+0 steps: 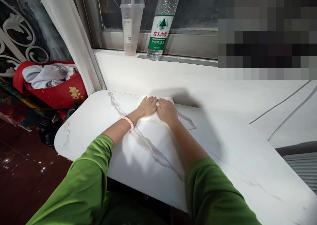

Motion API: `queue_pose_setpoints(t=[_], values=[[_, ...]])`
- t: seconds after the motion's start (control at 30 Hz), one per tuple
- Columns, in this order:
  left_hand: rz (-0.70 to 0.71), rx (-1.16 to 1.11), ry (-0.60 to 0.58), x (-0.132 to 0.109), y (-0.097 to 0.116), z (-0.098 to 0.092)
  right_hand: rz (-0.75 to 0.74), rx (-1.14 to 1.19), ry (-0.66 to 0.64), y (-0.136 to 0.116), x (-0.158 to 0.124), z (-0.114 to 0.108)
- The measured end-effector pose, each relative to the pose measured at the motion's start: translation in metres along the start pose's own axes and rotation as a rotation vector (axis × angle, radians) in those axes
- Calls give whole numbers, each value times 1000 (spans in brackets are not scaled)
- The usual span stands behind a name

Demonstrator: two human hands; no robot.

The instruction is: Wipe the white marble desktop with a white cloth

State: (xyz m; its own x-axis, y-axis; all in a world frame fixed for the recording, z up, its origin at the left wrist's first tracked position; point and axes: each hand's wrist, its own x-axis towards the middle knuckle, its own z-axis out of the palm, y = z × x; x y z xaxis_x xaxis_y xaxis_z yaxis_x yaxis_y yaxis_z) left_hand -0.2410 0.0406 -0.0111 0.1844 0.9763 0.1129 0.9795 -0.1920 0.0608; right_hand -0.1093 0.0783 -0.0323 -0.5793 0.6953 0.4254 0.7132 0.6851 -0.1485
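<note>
A white cloth (pixel 155 118) lies on the marbled white table (pixel 84 119), close to the wall. On its left part rests my left hand (pixel 148 106), palm down, fingers laid out flat over the fabric. Beside it my right hand (pixel 167 110) presses on the cloth's right part, its fingers pointing toward the left hand. The two hands nearly meet in the middle. Both palms are hidden, and the cloth's edges show only around the hands. A pink coiled band (pixel 127 122) circles my left wrist.
On the window ledge stand a clear plastic cup with a domed lid (pixel 131 30) and a tilted water bottle (pixel 160 30). A red bag (pixel 56 93) stuffed with pale fabric is left of the table, near a white curtain (pixel 66 30). Grey ribbed surface (pixel 302 165) at right.
</note>
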Motion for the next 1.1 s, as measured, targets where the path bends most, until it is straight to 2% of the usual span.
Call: queue_pose_setpoints(t=[0.1,0.2,0.5,0.57,0.63,0.73,0.83,1.1], values=[[6,14,7,-17,2,-1,-6,-6,2,-9,-12,-1],[32,18,16,-47,8,-5,-18,-21,-30,-26,-34,-8],[100,2,-3,-204,51,-33,-93,9,-27,-122,-162,-49],[89,3,0,-226,54,-36,-109,29,-52,-137,-174,-54],[68,2,-12,-236,54,-38,-128,36,-74,-145,-176,-57],[29,-8,-29,-231,45,-36,-150,43,-76,-145,-162,-53],[1,-18,-25,-209,28,-33,-157,57,-63,-137,-135,-41],[-62,-51,10,-110,-46,-23,-93,23,-108,-108,-25,2]])
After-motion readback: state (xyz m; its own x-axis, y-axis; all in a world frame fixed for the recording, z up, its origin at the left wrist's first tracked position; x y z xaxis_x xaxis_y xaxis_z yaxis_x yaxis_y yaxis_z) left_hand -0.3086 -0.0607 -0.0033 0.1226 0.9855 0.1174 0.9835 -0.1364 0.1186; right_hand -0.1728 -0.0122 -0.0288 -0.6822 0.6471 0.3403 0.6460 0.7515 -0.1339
